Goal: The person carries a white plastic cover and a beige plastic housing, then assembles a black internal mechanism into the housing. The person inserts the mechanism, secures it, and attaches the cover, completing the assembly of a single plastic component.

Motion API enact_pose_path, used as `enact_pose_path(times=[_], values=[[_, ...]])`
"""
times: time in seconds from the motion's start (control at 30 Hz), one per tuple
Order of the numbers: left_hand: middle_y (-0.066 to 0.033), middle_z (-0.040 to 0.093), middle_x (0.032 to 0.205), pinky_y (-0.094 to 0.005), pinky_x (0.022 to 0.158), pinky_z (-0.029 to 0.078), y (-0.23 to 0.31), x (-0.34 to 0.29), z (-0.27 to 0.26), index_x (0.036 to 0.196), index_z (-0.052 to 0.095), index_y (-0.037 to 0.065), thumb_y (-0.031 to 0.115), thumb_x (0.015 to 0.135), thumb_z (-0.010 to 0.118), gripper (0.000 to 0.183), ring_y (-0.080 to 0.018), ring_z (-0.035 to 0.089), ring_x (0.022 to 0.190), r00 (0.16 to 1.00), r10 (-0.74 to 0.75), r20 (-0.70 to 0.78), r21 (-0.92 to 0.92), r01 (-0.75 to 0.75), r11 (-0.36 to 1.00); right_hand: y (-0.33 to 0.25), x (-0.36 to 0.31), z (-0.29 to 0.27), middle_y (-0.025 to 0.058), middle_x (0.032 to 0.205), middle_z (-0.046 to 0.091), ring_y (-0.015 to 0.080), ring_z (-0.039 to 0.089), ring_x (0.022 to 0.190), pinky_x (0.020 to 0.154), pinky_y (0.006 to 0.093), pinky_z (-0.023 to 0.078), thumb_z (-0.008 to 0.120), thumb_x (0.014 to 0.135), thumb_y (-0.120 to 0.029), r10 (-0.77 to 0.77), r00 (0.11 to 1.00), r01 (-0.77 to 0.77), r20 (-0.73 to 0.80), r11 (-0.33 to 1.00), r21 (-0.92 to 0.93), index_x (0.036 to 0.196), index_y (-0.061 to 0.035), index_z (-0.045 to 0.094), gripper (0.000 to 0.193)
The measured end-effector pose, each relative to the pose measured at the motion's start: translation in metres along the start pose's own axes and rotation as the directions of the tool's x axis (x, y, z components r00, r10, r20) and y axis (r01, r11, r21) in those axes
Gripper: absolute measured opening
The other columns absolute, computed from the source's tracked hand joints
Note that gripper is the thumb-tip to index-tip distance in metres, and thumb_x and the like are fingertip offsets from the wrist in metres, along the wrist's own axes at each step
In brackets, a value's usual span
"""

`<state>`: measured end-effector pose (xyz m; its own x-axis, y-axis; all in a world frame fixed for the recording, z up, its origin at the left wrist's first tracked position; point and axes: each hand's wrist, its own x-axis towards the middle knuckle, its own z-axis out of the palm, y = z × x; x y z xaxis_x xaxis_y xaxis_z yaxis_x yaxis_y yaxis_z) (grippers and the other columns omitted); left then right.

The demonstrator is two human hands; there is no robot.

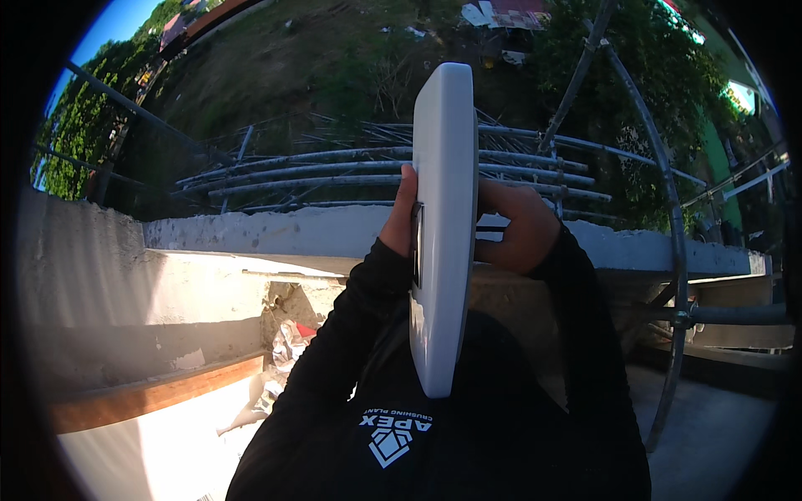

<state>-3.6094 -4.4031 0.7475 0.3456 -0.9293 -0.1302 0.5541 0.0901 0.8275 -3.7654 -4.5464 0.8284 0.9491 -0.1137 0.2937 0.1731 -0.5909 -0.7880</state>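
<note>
A: Looking through the head view, where is the white panel (447,225) resting?
B: It isn't resting on anything I'm seeing. It's standing edge-on in front of the chest, between two hands. The left hand (401,221) is bracing the left face, thumb pointing up; the right hand (526,230) is gripping from the right side, fingers bent inward.
A: What could be going wrong from here?
B: A slip, I'm thinking. The faces are looking smooth, and both hands are gripping around mid-length, so the long ends could be tipping if one hand is loosening.
A: And where would it be landing?
B: Possibly on the concrete ledge (276,231), chipping a corner, or beyond it among the metal pipes (359,167). I'm not able to tell whether the far end is truly overhanging. A wide swing to the right could also be knocking the scaffold pole (672,196).
A: Are any containers showing?
B: None that I'm recognising. A crumpled heap (288,344) is lying at lower left, near a wooden board (159,392); whether a bag is holding anything there, I'm not managing to tell.
</note>
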Motion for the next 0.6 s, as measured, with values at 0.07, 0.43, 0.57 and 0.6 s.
enact_pose_path(times=[0.07, 0.43, 0.57, 0.6], values=[[-0.0149, 0.067, 0.119, -0.035, 0.092, 0.058, 0.004, -0.002, 0.011, 0.134, 0.058, 0.004, 0.078, 0.097, 0.037, 0.085, -0.0224, 0.068, 0.106, 0.979, -0.067, -0.19, 0.043, 0.077, 0.996, 0.012, 0.0, 0.0, 0.0161, 0.105, 0.074, 0.0287, 0.075, 0.097, 0.089, 0.0409, 0.059, 0.081, 0.081, -0.014, -0.003, 1.0, 0.003, 0.015, 1.0, -0.01, 0.122, -0.0022, 0.065, 0.045], [-0.0249, 0.065, 0.125, -0.0381, 0.098, 0.058, 0.039, -0.066, 0.022, 0.144, 0.042, -0.008, 0.061, 0.107, 0.02, 0.081, -0.0299, 0.068, 0.115, 0.995, 0.036, 0.088, 0.049, -0.04, 0.998, 0.085, -0.033, 0.04, 0.0162, 0.125, 0.068, 0.0282, 0.068, 0.111, 0.095, 0.0444, 0.057, 0.074, 0.091, -0.013, 0.302, 0.895, -0.356, 0.329, 0.035, 0.934, 0.13, -0.0021, 0.06, 0.043], [-0.0231, 0.067, 0.114, -0.0345, 0.086, 0.061, 0.041, -0.079, 0.031, 0.135, 0.046, -0.006, 0.061, 0.107, 0.027, 0.075, -0.026, 0.072, 0.101, 0.988, 0.148, 0.032, 0.04, -0.149, 0.988, 0.103, -0.047, 0.073, 0.016, 0.125, 0.067, 0.0279, 0.068, 0.113, 0.095, 0.0447, 0.058, 0.072, 0.093, -0.016, 0.335, 0.91, -0.306, 0.245, 0.141, 0.941, 0.132, -0.0018, 0.059, 0.043], [-0.0222, 0.067, 0.112, -0.0335, 0.084, 0.061, 0.04, -0.081, 0.031, 0.133, 0.047, -0.005, 0.061, 0.107, 0.028, 0.074, -0.0249, 0.072, 0.099, 0.991, 0.132, -0.008, 0.084, -0.131, 0.988, 0.105, -0.05, 0.076, 0.016, 0.126, 0.067, 0.0279, 0.068, 0.113, 0.095, 0.0447, 0.058, 0.072, 0.093, -0.016, 0.341, 0.909, -0.305, 0.24, 0.153, 0.94, 0.132, -0.0018, 0.058, 0.044]])
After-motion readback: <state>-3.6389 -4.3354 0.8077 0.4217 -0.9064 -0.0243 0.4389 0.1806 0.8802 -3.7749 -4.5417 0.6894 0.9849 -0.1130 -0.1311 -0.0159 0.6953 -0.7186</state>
